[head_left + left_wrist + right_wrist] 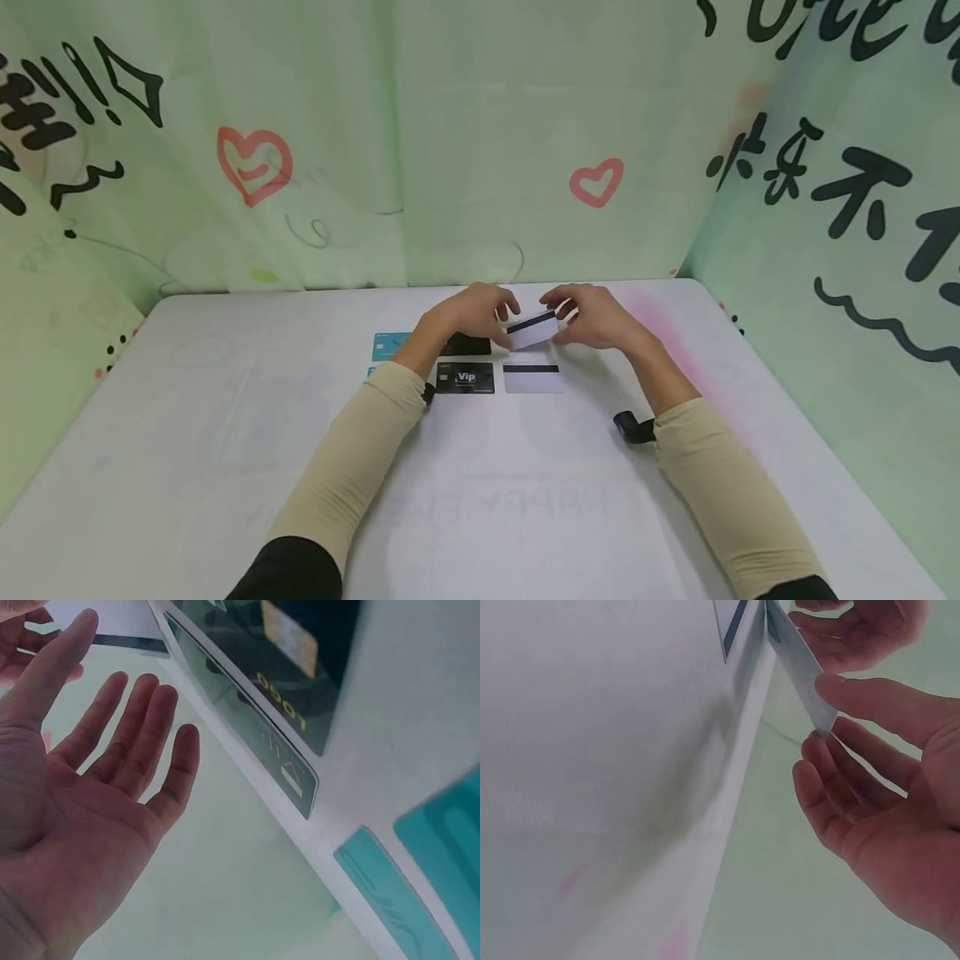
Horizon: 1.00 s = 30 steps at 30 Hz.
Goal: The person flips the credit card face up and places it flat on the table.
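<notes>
A pale plastic card [533, 333] with a dark magnetic stripe is held tilted above the table. My right hand [596, 317] pinches its right end, with the thumb on one face and fingertips behind, as the right wrist view shows at the card's corner [817, 705]. My left hand [480, 312] is at the card's left end, thumb tip right at its edge. In the left wrist view the left hand's fingers [161, 727] are spread and relaxed. Just below lies a second pale striped card [533, 382], face down.
Left of it lies a black "Vip" card [465, 378], with another black card [474, 346] behind, partly hidden by my left hand. Farther left are two blue cards, one plain in view [388, 344], one mostly behind my forearm. A green curtain [480, 167] borders the white table [225, 400].
</notes>
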Tool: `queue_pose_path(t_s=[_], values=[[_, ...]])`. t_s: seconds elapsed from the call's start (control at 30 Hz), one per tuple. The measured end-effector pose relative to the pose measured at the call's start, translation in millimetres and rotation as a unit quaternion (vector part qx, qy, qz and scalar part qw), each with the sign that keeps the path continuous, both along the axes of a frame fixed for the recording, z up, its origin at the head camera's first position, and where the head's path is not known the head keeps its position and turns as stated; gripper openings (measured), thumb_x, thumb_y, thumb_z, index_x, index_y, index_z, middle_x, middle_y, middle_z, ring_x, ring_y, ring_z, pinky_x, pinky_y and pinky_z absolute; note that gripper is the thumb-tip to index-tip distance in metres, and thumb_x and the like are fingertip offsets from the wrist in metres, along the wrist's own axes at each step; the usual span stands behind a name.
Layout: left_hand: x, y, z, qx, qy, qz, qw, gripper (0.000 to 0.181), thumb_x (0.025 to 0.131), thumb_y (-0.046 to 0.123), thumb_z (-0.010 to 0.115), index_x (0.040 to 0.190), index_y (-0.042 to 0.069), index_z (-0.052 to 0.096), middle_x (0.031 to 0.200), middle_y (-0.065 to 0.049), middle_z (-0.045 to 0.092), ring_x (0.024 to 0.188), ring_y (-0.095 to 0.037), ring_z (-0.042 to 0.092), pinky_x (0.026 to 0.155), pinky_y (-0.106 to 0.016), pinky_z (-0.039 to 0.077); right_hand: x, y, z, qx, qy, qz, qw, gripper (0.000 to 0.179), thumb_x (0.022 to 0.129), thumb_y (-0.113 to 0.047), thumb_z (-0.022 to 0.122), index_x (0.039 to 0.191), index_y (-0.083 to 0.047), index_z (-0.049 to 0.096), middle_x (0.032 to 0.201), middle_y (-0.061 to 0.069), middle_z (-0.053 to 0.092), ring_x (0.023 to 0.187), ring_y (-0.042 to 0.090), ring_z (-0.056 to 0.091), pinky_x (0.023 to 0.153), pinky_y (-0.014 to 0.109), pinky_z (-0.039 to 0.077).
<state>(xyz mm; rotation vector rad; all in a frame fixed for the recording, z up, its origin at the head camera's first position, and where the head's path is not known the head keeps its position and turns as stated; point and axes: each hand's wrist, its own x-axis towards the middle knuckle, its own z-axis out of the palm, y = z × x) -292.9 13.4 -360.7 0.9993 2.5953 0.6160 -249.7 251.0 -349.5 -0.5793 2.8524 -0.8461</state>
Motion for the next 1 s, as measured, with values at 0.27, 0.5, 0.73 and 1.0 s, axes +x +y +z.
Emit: queue_pose_path(t_s=[0.27,0.5,0.73,1.0], values=[[-4.2,-13.7,-1.6,0.068,-0.044,0.015,0.9966,0.057,0.087,0.021,0.085,0.138,0.005,0.064,0.125,-0.013,0.071,0.117,-0.024,0.066,0.100,-0.036,0.052,1.7,5.5,10.2,-0.038,0.012,0.022,0.9990,0.058,0.083,-0.003,0.082,0.137,-0.006,0.064,0.136,0.017,0.065,0.116,0.032,0.064,0.100,0.053,0.054],[-4.5,-18.4,-4.8,0.111,-0.079,0.014,0.9906,0.057,0.087,0.020,0.084,0.138,0.006,0.064,0.128,-0.015,0.070,0.116,-0.025,0.067,0.100,-0.035,0.054,-1.0,7.5,15.2,-0.035,0.011,0.027,0.9990,0.056,0.086,-0.005,0.081,0.139,-0.008,0.063,0.138,0.014,0.064,0.119,0.034,0.061,0.104,0.055,0.051],[-3.5,-21.3,-5.7,0.139,-0.108,0.010,0.9843,0.058,0.089,0.020,0.083,0.141,0.005,0.061,0.132,-0.016,0.067,0.119,-0.026,0.066,0.103,-0.038,0.053,-3.2,1.8,19.0,-0.007,0.016,0.038,0.9991,0.055,0.085,-0.004,0.080,0.138,-0.008,0.065,0.138,0.013,0.065,0.119,0.035,0.058,0.104,0.056,0.049],[-4.8,-22.2,-4.5,0.141,-0.106,0.013,0.9842,0.057,0.089,0.020,0.083,0.141,0.006,0.062,0.132,-0.016,0.068,0.119,-0.026,0.066,0.102,-0.039,0.054,-2.7,-5.1,16.5,-0.011,0.011,0.030,0.9994,0.059,0.085,-0.005,0.081,0.140,-0.007,0.062,0.136,0.014,0.065,0.116,0.033,0.060,0.101,0.052,0.051]])
